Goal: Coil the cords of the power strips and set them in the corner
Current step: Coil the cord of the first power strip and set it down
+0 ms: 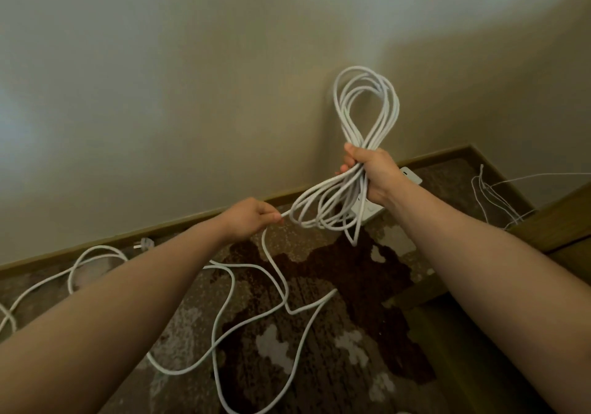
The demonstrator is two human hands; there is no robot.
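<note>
On the head view, my right hand (374, 173) grips the coil (358, 145) above the floor's far corner; my left hand (252, 218) pinches the loose cord (271, 263). I judge the floor loops may snag, jerking the bundle apart.
</note>
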